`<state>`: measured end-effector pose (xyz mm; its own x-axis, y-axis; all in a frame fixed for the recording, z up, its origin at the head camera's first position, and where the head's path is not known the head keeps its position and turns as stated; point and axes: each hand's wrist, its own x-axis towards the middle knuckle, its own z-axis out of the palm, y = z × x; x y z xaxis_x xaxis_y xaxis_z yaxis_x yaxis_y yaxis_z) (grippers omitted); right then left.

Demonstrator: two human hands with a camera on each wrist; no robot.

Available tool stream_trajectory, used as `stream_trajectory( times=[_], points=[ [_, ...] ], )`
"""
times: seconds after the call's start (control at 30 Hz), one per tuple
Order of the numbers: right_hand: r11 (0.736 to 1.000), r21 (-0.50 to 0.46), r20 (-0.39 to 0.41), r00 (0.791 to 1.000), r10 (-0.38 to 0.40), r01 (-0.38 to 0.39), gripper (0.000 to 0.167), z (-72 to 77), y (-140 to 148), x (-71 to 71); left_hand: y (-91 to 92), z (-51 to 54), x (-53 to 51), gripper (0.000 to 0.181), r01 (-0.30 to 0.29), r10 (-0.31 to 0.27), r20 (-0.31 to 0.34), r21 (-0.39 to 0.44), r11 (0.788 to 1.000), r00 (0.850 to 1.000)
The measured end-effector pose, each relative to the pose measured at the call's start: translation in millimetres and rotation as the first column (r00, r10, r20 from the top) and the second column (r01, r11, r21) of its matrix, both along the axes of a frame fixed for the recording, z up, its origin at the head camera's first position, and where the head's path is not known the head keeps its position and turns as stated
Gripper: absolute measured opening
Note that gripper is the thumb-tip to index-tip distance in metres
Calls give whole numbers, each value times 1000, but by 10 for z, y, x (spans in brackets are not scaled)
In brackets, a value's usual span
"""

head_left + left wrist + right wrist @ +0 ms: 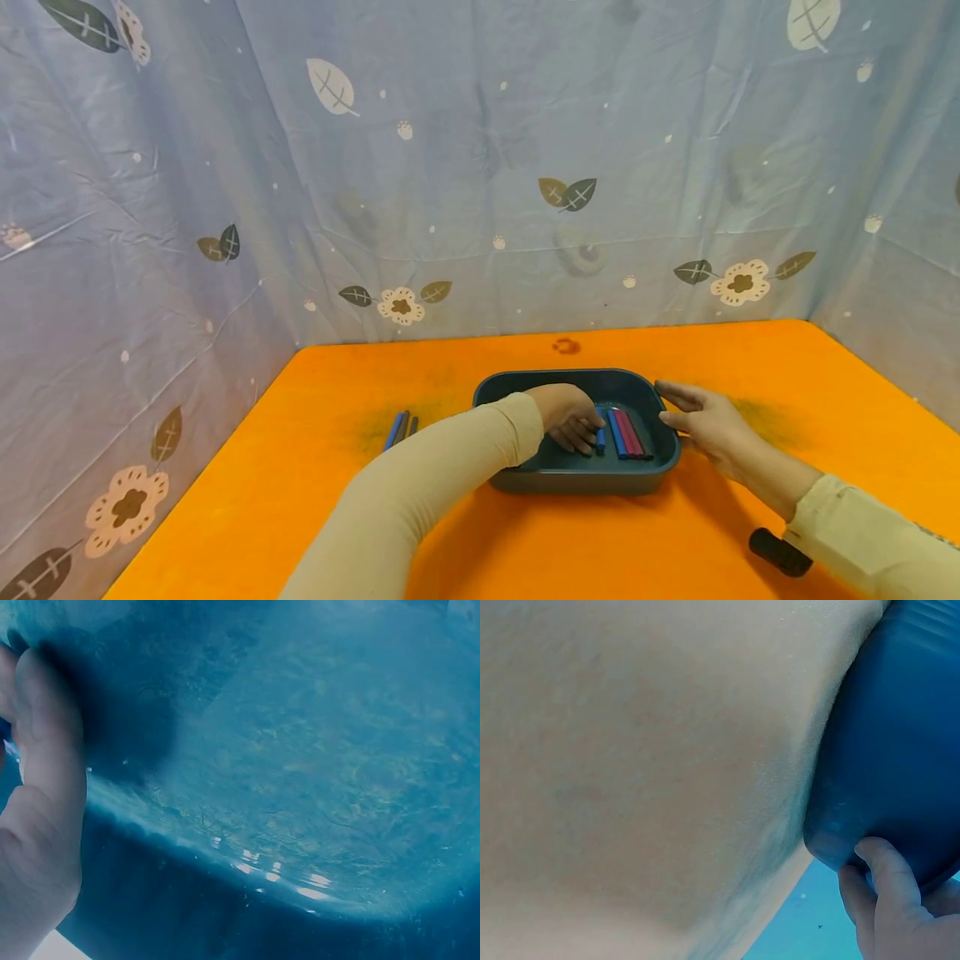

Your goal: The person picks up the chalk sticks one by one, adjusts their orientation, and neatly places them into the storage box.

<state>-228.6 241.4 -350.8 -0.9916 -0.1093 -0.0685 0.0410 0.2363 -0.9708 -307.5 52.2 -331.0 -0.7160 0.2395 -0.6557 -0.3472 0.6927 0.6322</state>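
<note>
A dark blue-grey plastic bin (577, 483) sits on the orange table. My left hand (566, 412) reaches inside it, with its fingers curled down and pinching a blue marker (601, 440). In the left wrist view the thumb side of my left hand (45, 765) shows at the left edge, and the marker is mostly hidden. Beside it on the bin's floor lie another blue marker (617, 435) and a magenta marker group (630, 435), side by side. My right hand (712, 425) touches the bin's right end with extended fingers, also seen against its wall (900, 787) in the right wrist view.
Left of the bin, a blue marker (393, 432) and dark markers (405, 427) lie on the orange table (322, 467), partly behind my left sleeve. A black cylindrical object (780, 552) lies by my right sleeve. Patterned curtains (465, 167) hang behind and at both sides.
</note>
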Motion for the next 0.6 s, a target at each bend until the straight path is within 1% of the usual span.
stream_trajectory(
  times=[0.1, 0.2, 0.27, 0.3, 0.4, 0.5, 0.6],
  points=[
    [1000, 3, -9, 1000, 8, -8, 59, 1, 1, -5, -21, 1, -9, 24, 19, -20, 13, 25, 1000, 1000],
    [1000, 1, -13, 1000, 10, -10, 59, -2, 1, 3, -52, 10, -10, 25, 49, -51, 34, 54, 997, 998],
    [1000, 0, -13, 1000, 9, -9, 59, -2, -1, 4, -69, 37, -12, 27, 58, -62, 55, 69, 996, 997],
    [1000, 2, -13, 1000, 10, -10, 59, -3, -2, 5, -77, 63, -10, 27, 52, -57, 65, 79, 996, 996],
    [1000, 6, -9, 1000, 10, -10, 59, -4, -7, 6, -111, 185, 4, 30, 40, -48, 66, 119, 992, 997],
    [1000, 9, -7, 1000, 8, -8, 59, -5, -10, 2, -175, 372, 25, 34, 37, -44, 40, 157, 987, 998],
    [1000, 12, -6, 1000, 4, -4, 59, 3, 3, -9, -268, 552, 31, 39, 53, -56, 14, 171, 984, 998]
  ],
)
